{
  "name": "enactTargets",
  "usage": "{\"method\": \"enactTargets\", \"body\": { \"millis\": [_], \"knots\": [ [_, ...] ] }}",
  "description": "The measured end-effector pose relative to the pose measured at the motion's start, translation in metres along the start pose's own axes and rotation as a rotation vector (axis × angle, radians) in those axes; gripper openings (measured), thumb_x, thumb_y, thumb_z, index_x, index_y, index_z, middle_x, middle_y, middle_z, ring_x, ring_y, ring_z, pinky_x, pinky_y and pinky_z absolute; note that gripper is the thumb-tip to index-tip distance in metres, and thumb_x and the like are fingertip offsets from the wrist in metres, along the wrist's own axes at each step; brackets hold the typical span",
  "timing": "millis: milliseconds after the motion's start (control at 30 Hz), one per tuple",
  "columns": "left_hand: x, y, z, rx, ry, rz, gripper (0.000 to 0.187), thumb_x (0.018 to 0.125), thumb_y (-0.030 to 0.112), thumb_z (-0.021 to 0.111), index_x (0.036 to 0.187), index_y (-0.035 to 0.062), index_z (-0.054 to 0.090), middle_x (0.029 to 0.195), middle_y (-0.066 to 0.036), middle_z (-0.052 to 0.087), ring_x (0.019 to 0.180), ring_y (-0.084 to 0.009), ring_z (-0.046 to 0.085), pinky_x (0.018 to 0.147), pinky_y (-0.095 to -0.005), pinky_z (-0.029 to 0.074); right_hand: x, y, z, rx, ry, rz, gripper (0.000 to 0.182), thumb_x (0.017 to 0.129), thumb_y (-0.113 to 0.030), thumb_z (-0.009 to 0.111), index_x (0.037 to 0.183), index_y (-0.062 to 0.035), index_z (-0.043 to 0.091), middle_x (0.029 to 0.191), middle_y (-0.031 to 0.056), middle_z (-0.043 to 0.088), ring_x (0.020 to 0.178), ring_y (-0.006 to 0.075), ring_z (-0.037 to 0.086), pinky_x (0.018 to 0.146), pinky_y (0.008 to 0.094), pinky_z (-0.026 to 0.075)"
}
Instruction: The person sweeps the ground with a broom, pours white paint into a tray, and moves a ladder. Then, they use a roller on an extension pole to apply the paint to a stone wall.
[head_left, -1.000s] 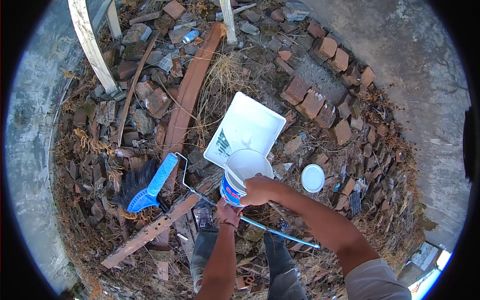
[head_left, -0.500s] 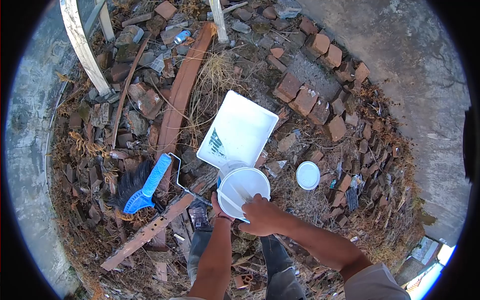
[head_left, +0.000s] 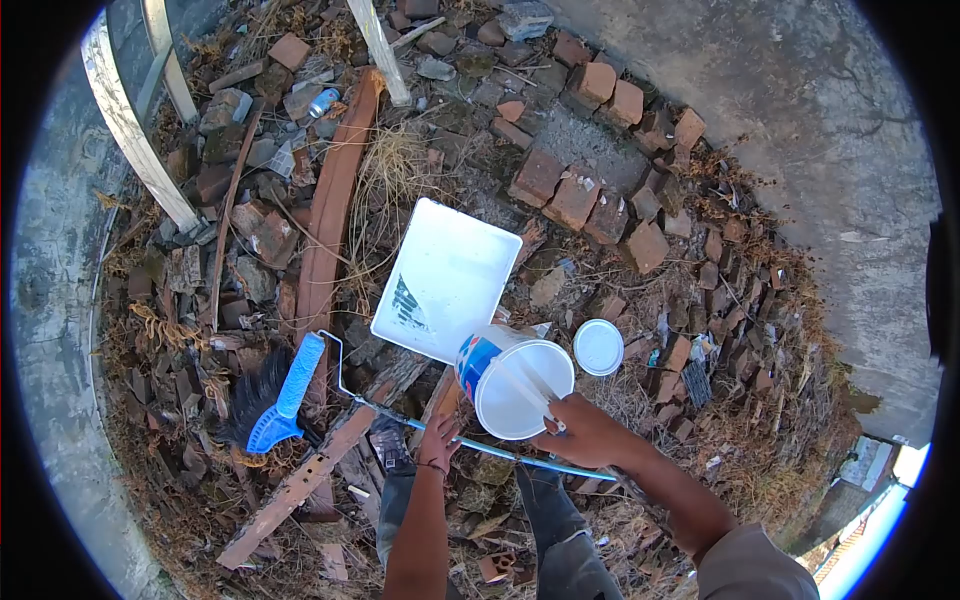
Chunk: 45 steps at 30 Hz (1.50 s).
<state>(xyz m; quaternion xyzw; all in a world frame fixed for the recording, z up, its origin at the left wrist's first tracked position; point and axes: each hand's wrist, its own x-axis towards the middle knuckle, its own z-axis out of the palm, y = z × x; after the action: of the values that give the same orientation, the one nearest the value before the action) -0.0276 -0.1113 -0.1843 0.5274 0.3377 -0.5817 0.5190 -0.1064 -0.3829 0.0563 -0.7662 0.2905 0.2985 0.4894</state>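
Note:
A white bucket [head_left: 486, 408] with a blue and red label stands tilted in front of me, its pale inside facing up. My right hand [head_left: 578, 430] is closed at its near right rim, where a pale flat strip [head_left: 527, 385] crosses the mouth. To the left of the bucket, my left hand [head_left: 438, 442] has its fingers stretched out over the roller's light blue pole [head_left: 510, 456]. That pole runs across below the bucket to the blue paint roller [head_left: 300, 375]. Beyond the bucket lies a white paint tray [head_left: 450, 275] with a dark green smear in one corner.
A round white lid [head_left: 599, 347] lies right of the bucket. A blue brush with black bristles [head_left: 272, 428] rests beside the roller. Broken bricks [head_left: 575, 198], dry grass and wooden planks [head_left: 330, 215] cover the uneven ground. Concrete walls [head_left: 800, 130] rise on both sides.
The bucket has moved right and tipped, so its label shows. My left hand has come off it and opened by the pole. My right hand has shifted right with the bucket.

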Motion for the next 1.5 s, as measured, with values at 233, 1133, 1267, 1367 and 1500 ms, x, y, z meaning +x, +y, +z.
{"method": "enactTargets", "body": {
  "millis": [233,1133,1267,1367,1500],
  "knots": [
    [-0.039,-0.055,-0.037,0.130,0.098,-0.136,0.055,0.085,0.049,0.055,0.121,0.0073,0.048,0.118,-0.008,0.051,0.101,-0.0205,0.053,0.082,-0.0347,0.043,-0.003,0.057,-0.036,0.047,0.100,0.145,0.037,0.075,-0.036,0.065,0.077,-0.0001,0.055,0.069,0.0187,0.057,0.065,0.0289,0.058,0.060,0.0396,0.045],
    [-0.085,-0.125,0.000,0.389,0.078,-0.300,0.065,0.090,0.046,0.050,0.137,0.0033,0.036,0.138,-0.014,0.040,0.126,-0.0279,0.040,0.102,-0.0442,0.034,0.156,0.243,-0.090,0.032,0.147,0.381,0.050,0.068,-0.036,0.065,0.097,0.0042,0.061,0.096,0.0212,0.063,0.088,0.0311,0.062,0.077,0.0367,0.048],
    [-0.081,-0.133,-0.001,0.389,0.079,-0.320,0.065,0.090,0.046,0.050,0.137,0.0033,0.035,0.138,-0.014,0.039,0.126,-0.0282,0.040,0.103,-0.0446,0.034,0.161,0.245,-0.093,0.003,0.119,0.377,0.048,0.071,-0.028,0.063,0.105,0.0047,0.057,0.099,0.0231,0.063,0.093,0.0338,0.062,0.079,0.0390,0.048],
    [-0.079,-0.134,0.001,0.401,0.069,-0.333,0.067,0.089,0.047,0.050,0.138,0.0036,0.034,0.138,-0.014,0.039,0.126,-0.0283,0.040,0.104,-0.0452,0.033,0.157,0.238,-0.096,-0.098,0.075,0.370,0.056,0.072,-0.020,0.063,0.119,0.0042,0.045,0.100,0.0248,0.062,0.095,0.0354,0.061,0.081,0.0411,0.048],
    [-0.079,-0.134,0.003,0.392,0.064,-0.332,0.073,0.086,0.051,0.053,0.138,0.0039,0.033,0.138,-0.014,0.039,0.126,-0.0286,0.041,0.104,-0.0458,0.033,0.159,0.246,-0.085,-0.411,0.005,0.426,0.071,0.073,-0.013,0.063,0.133,-0.0012,0.026,0.099,0.0256,0.062,0.094,0.0381,0.062,0.084,0.0428,0.048]
  ]
}}
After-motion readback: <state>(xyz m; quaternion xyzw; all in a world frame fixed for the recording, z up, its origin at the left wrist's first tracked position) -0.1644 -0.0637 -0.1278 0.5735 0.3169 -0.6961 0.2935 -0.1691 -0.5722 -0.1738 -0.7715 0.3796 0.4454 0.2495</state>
